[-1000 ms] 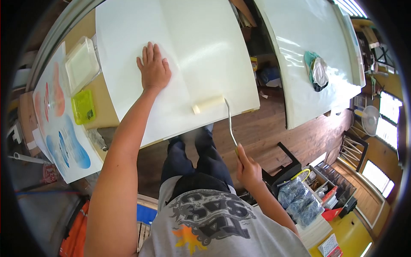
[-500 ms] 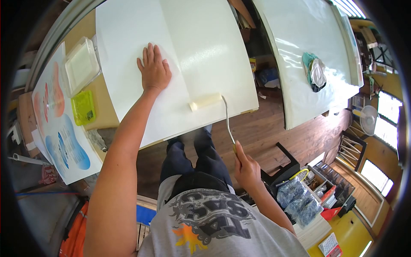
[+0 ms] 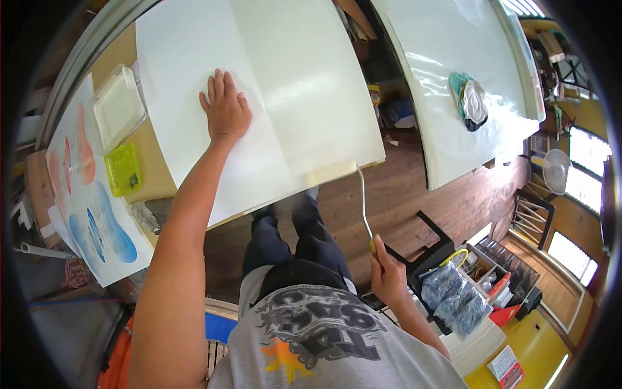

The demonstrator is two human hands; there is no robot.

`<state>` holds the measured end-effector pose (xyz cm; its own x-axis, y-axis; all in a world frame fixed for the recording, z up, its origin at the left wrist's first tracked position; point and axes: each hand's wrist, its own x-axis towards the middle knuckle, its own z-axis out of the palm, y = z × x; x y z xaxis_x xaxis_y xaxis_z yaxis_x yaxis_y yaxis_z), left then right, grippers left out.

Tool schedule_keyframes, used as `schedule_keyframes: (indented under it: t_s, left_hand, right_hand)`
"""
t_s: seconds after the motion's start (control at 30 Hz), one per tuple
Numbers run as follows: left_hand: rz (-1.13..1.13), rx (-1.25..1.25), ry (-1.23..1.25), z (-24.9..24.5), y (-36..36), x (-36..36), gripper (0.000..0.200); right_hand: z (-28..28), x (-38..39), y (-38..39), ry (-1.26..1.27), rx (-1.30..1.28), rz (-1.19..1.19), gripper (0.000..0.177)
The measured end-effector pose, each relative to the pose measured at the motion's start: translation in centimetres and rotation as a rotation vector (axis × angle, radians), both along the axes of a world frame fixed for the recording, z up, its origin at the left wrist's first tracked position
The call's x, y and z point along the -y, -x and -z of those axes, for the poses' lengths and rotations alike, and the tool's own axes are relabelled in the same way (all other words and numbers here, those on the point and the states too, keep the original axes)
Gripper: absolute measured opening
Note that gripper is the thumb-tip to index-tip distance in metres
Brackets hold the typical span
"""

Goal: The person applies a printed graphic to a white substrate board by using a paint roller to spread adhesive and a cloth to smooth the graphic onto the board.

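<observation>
In the head view, the large white sheet (image 3: 184, 84) lies over the tan worktop (image 3: 155, 159), and the left hand (image 3: 228, 117) presses flat on it, fingers slightly spread and holding nothing. The right hand (image 3: 389, 275) has its fingers closed round the handle of a cream paint roller with a bent metal rod (image 3: 332, 172), whose sleeve rests at the sheet's near edge. A faint line divides the surface: the part on the right is creamier and glossy, while the part under the left hand is whiter and matt. The work therefore looks partway along, the glossy side seemingly gone over and the matt side apparently not, though whether anything wet was laid down cannot be told. Left of the sheet are a shallow clear plastic tray (image 3: 120, 107) and, just beside it, a lime-green plastic box (image 3: 123, 170)
</observation>
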<state>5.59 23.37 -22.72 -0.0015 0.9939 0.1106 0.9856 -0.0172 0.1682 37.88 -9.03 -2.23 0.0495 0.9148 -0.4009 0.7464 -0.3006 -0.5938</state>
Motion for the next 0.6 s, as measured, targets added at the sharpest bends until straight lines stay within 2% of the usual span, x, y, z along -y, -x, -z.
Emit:
schedule_keyframes:
  t_s: [0.17, 0.27, 0.37, 0.43, 0.6]
  left_hand:
    - [0.028, 0.013, -0.038, 0.3, 0.0, -0.2, 0.059]
    - [0.018, -0.002, -0.031, 0.4, 0.0, 0.1, 0.059]
    - [0.016, -0.002, -0.011, 0.1, 0.0, -0.1, 0.059]
    - [0.007, -0.005, -0.008, 0.3, 0.0, -0.1, 0.06]
    - [0.005, 0.015, -0.046, 0.5, -0.2, 0.0, 0.058]
  right_hand:
    - [4.2, -3.1, -0.3, -0.046, 0.092, -0.023, 0.054]
    - [3.8, -0.2, -1.6, 0.012, 0.145, -0.04, 0.054]
    - [2.7, 2.4, -2.8, -0.009, 0.113, -0.047, 0.054]
    - [1.9, 2.9, -3.1, -0.038, 0.019, 0.043, 0.053]
    - [2.1, -2.5, -2.1, -0.039, 0.006, 0.078, 0.054]
